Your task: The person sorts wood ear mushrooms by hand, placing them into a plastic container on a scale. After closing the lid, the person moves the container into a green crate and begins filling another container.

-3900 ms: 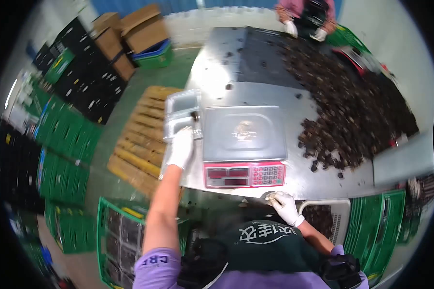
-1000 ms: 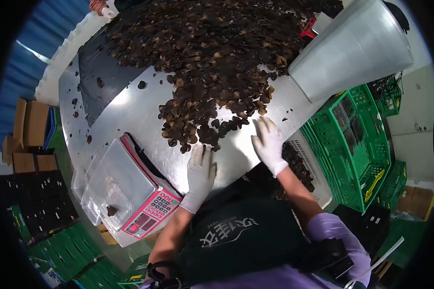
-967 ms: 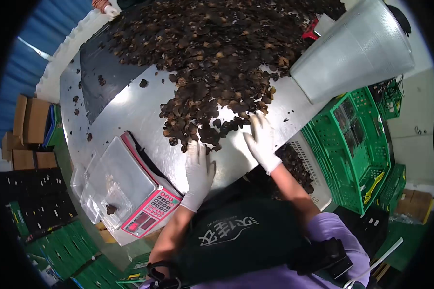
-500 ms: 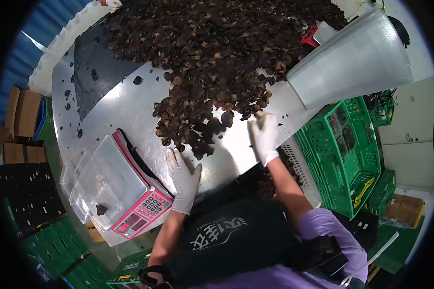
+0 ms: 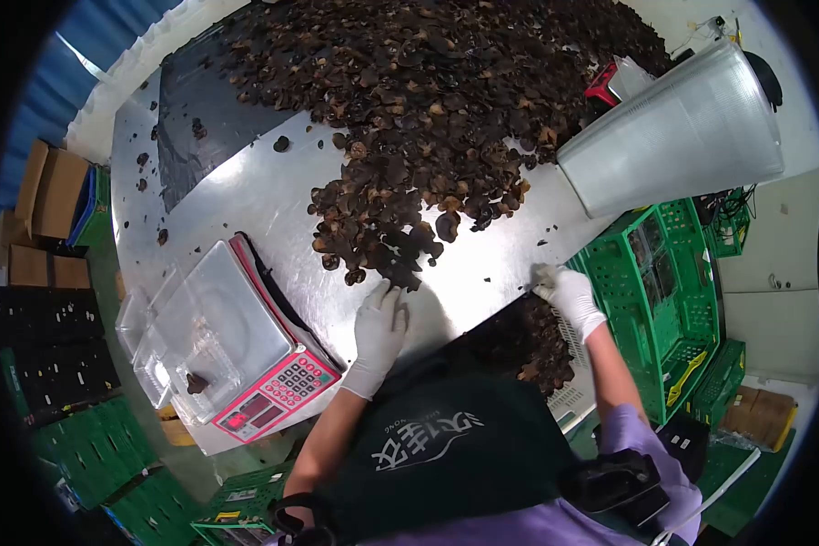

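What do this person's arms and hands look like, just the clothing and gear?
Left hand and right hand wear white gloves reaching the wrist. The right arm has a purple sleeve, with a black device close by. A black strap shows by the left arm.

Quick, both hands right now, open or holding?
Left hand: open, beside the dark pieces.
Right hand: curled at the table edge; whether holding anything, unclear.

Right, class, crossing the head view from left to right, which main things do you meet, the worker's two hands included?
Open cardboard box → pink-edged scale → gloved left hand → gloved right hand → large open green crate → pale cabinet.
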A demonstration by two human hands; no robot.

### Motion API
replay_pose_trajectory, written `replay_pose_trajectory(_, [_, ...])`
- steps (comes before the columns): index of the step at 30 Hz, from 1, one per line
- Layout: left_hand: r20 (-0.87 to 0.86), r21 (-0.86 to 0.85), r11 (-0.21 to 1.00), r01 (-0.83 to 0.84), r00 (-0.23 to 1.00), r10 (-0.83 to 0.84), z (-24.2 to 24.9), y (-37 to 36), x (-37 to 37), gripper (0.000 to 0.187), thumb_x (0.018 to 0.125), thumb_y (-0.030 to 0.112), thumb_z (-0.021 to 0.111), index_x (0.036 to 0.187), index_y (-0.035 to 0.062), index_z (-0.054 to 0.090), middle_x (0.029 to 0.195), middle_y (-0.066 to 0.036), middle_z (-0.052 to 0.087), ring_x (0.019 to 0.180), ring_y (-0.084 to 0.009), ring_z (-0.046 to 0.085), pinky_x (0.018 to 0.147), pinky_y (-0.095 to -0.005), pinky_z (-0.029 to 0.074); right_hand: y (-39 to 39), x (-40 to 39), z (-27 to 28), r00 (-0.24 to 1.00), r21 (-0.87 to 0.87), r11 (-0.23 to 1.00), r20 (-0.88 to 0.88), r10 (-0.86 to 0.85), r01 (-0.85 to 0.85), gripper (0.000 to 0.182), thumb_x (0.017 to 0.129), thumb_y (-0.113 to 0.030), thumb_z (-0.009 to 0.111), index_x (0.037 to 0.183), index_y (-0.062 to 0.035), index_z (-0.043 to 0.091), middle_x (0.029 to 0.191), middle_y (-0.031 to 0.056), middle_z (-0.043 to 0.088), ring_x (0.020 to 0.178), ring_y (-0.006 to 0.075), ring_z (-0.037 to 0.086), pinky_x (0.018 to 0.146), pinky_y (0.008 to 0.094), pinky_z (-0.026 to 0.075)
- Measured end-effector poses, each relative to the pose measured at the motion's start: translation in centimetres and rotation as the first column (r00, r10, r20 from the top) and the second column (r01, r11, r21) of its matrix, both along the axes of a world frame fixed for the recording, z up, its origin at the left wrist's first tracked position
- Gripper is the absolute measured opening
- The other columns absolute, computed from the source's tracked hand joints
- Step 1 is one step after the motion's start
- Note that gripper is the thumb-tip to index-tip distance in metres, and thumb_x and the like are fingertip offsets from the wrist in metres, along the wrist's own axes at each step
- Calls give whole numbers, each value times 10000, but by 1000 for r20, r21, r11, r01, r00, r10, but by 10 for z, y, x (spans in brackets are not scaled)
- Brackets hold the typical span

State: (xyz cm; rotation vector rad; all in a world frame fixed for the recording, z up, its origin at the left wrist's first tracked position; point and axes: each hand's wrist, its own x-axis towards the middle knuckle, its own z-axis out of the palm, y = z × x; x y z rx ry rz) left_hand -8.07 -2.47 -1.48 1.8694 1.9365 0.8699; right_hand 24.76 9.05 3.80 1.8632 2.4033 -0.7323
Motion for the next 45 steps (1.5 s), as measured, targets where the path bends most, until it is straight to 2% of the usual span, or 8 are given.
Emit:
replay_pose_trajectory(5, [-22, -51, 990, 129, 991, -130, -4, 3, 16, 367, 776, 117, 632, 1132, 46, 577, 1234, -177, 536, 1017, -349, 547, 869, -437, 446, 0, -117, -54, 918, 91, 994, -397, -20, 61, 421, 763, -270, 702, 1128, -85, 602, 869, 92, 630, 772, 265, 626, 710, 359, 505])
replay_pose_trajectory(9, [-46, -17, 993, 117, 992, -118, -4, -7, 9, 335, 768, 106, 640, 1096, 63, 592, 1217, -161, 551, 1029, -335, 552, 863, -424, 448, 10, -175, -60, 987, 136, 989, -155, -42, 63, 407, 764, -247, 693, 1107, -64, 573, 893, 124, 616, 764, 287, 632, 675, 387, 502])
replay_pose_trajectory(13, [34, 16, 998, 55, 998, -55, -3, -16, -8, 292, 770, 68, 626, 1059, 70, 592, 1194, -157, 555, 1037, -330, 546, 889, -418, 445, 11, -145, -64, 929, 154, 985, -369, -10, 72, 123, 791, -142, 646, 890, -77, 614, 830, 108, 649, 738, 291, 643, 676, 372, 516])
replay_pose_trajectory(23, [152, -98, 889, -447, 876, 457, 0, 81, -56, 687, 735, 97, 680, 1342, -2, 375, 1331, -275, 390, 1182, -424, 443, 999, -449, 393, -23, -7, 3, 892, -3, 977, 408, 195, -212, 389, 737, -192, 677, 1101, -83, 593, 838, 129, 650, 762, 318, 646, 690, 418, 521])
replay_pose_trajectory(27, [69, -47, 967, -252, 965, 255, -7, 148, -33, 726, 709, 212, 729, 1338, 47, 407, 1380, -255, 334, 1146, -440, 428, 995, -461, 381, -24, -112, 14, 962, 301, 922, -49, 270, -244, 493, 735, -219, 695, 1175, -54, 546, 1090, 169, 602, 1041, 347, 565, 887, 437, 451])
replay_pose_trajectory(32, [-73, 40, 992, -120, 990, 122, -3, 136, -11, 659, 749, 178, 689, 1353, 93, 438, 1458, -187, 305, 1199, -437, 419, 1014, -492, 374, -18, -180, -92, 700, 342, 623, 179, 691, -703, 491, 795, -355, 629, 1220, -136, 521, 1336, 154, 426, 1308, 311, 356, 1063, 522, 270])
replay_pose_trajectory(37, [14, -62, 997, -47, 999, 48, 12, 56, -36, 570, 788, 149, 616, 1330, 57, 466, 1441, -228, 324, 1252, -457, 374, 1036, -508, 337, 68, -184, -60, 914, 518, 755, 183, 362, -403, 443, 851, -232, 577, 1283, -170, 498, 1346, 161, 445, 1294, 289, 384, 1068, 517, 235])
replay_pose_trajectory(45, [-301, -456, 861, -224, 950, 88, 14, -7, -36, 695, 718, 189, 686, 1300, -64, 402, 1399, -291, 337, 1290, -400, 358, 988, -428, 398, 65, -239, -33, 905, 603, 756, -129, 406, -253, 445, 728, -202, 684, 1161, -157, 587, 1183, 93, 528, 1062, 252, 502, 915, 420, 349])
